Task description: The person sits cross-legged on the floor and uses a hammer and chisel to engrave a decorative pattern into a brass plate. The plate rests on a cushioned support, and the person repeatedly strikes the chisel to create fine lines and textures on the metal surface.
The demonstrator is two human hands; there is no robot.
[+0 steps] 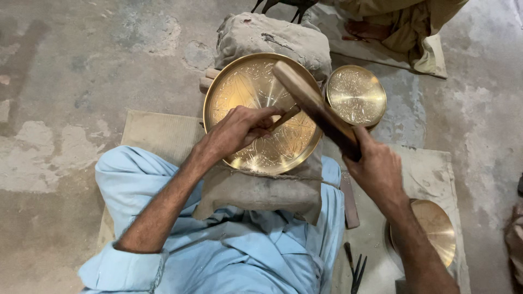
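Propped on a grey padded cushion [261, 190] so it tilts toward the person, the large brass plate [245, 87] lies at twelve o'clock, where the left hand [239, 128] pinches a chisel [286, 116] while the right hand [376, 166] grips a wooden mallet [310, 100] raised above it.

brass plate [256, 87], chisel [283, 117], wooden mallet [313, 106]

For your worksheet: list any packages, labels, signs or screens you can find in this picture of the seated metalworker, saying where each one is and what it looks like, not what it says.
None can be seen: no package, label, sign or screen.
The left hand holds a thin tool on the large engraved brass plate.
The right hand grips a wooden mallet.
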